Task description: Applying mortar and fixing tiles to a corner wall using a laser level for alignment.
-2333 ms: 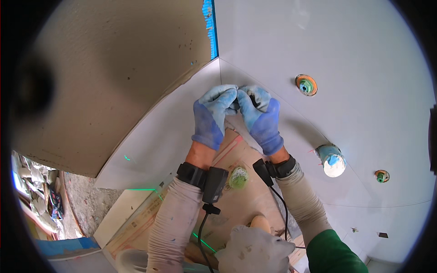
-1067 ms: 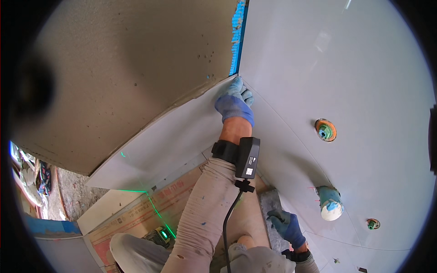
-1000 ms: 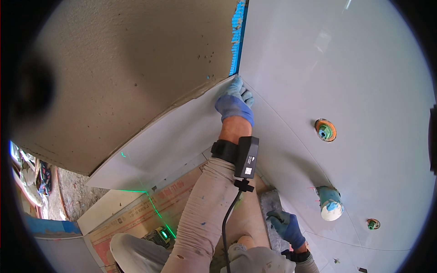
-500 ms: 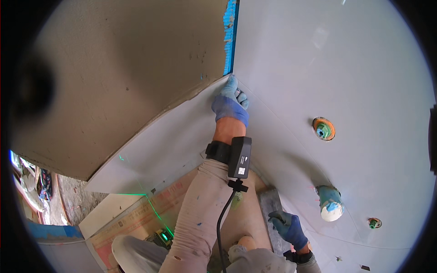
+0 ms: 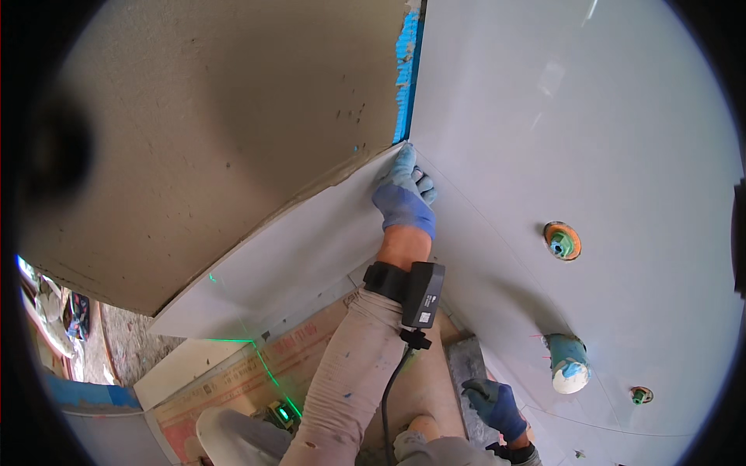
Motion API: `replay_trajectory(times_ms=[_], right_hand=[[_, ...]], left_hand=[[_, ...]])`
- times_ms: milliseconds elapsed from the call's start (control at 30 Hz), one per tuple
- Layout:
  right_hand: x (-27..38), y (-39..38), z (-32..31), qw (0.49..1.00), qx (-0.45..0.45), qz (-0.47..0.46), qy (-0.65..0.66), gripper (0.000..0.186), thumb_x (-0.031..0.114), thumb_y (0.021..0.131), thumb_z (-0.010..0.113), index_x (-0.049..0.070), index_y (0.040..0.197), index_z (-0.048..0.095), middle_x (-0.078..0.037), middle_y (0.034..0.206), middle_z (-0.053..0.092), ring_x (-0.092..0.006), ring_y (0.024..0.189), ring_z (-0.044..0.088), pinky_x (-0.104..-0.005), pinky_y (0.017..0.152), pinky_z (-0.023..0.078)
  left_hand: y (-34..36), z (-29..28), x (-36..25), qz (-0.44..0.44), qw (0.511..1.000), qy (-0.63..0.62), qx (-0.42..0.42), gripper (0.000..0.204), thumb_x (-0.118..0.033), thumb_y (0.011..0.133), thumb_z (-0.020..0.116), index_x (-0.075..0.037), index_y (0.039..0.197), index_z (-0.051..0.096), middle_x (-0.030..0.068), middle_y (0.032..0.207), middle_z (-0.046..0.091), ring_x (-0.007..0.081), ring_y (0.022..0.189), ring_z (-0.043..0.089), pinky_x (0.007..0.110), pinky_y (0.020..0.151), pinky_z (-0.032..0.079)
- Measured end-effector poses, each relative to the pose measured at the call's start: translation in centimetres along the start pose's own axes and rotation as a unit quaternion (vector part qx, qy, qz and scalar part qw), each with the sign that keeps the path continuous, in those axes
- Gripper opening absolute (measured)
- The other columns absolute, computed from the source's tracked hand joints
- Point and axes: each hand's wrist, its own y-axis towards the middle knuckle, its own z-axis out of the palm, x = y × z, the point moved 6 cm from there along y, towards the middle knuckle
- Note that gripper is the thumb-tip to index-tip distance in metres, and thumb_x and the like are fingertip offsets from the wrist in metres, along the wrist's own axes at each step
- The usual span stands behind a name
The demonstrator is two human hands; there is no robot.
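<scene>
My left hand [image 5: 406, 190], in a blue glove, is up in the corner where the white tile [image 5: 287, 256] meets the large pale tiled wall [image 5: 590, 116]. Its thumb lies at the tile's top end near a blue strip [image 5: 405, 74], and its other fingers are curled; whatever they may hold is hidden. My right hand [image 5: 497, 408], also gloved, is low beside the wall, fingers curled on a long dark grey flat tool [image 5: 463, 365]; its grip is partly hidden.
Rough plaster [image 5: 217, 140] covers the upper left. A capped pipe [image 5: 569, 365] and two green fittings [image 5: 561, 242] stick out from the right wall. A lit laser device [image 5: 281, 413] sits beside my knee on printed floor boards [image 5: 233, 380]. Debris [image 5: 58, 311] lies far left.
Both hands were together at the corner; my right hand then dropped to the grey tool, while my left stayed at the corner. Lately the view has shifted slightly, with little other movement.
</scene>
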Motion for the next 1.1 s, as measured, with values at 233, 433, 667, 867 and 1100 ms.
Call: replay_trajectory(times_ms=[233, 433, 667, 867, 1100], right_hand=[[1.1, 0.1, -0.2, 0.998, 0.019, 0.063, -0.001, 0.019, 0.007, 0.089, 0.067, 0.0, 0.107, 0.071, -0.019, 0.096, 0.074, -0.0311, 0.084, 0.073, -0.0352, 0.074, 0.056], [2.7, 0.2, 0.5, 0.999, -0.004, -0.03, 0.013, 0.02, 0.005, 0.089, 0.067, -0.001, 0.107, 0.071, -0.017, 0.093, 0.074, -0.0257, 0.082, 0.073, -0.0339, 0.074, 0.056], [3.6, -0.9, 0.3, 1.0, -0.011, -0.012, -0.008, 0.02, 0.006, 0.09, 0.065, -0.001, 0.107, 0.071, -0.017, 0.094, 0.074, -0.0256, 0.084, 0.073, -0.0325, 0.075, 0.056], [2.2, -2.0, 0.4, 1.0, -0.025, -0.012, 0.005, 0.019, 0.008, 0.09, 0.065, 0.001, 0.107, 0.072, -0.015, 0.088, 0.074, -0.0238, 0.076, 0.072, -0.0322, 0.07, 0.055], [2.2, -2.3, 0.6, 1.0, -0.019, -0.014, -0.001, 0.018, 0.009, 0.091, 0.064, 0.001, 0.106, 0.072, -0.013, 0.082, 0.073, -0.0183, 0.068, 0.069, -0.0311, 0.064, 0.054]], left_hand=[[-0.1, 0.2, -0.8, -0.021, 0.999, 0.036, -0.022, 0.02, -0.021, 0.093, 0.074, -0.01, 0.088, 0.058, 0.0003, 0.079, 0.046, 0.0101, 0.052, 0.04, 0.027, 0.045, 0.03], [-0.7, 1.1, -1.3, -0.029, 0.998, 0.033, -0.036, 0.025, -0.017, 0.097, 0.067, -0.018, 0.078, 0.051, -0.0042, 0.066, 0.041, 0.0089, 0.052, 0.039, 0.024, 0.046, 0.032], [1.3, 0.9, -0.2, -0.046, 0.994, 0.025, 0.095, 0.011, -0.019, 0.099, 0.065, -0.016, 0.089, 0.06, -0.0033, 0.073, 0.047, 0.0095, 0.057, 0.044, 0.025, 0.054, 0.041], [1.2, -0.5, -0.2, -0.074, 0.994, 0.062, 0.045, 0.024, -0.025, 0.098, 0.068, -0.014, 0.119, 0.064, 0.0043, 0.111, 0.057, 0.0154, 0.087, 0.054, 0.035, 0.083, 0.049], [1.1, -1.0, -0.6, -0.051, 0.996, 0.055, 0.053, 0.028, -0.024, 0.095, 0.071, -0.013, 0.12, 0.064, 0.0069, 0.117, 0.057, 0.018, 0.092, 0.055, 0.035, 0.083, 0.049]])
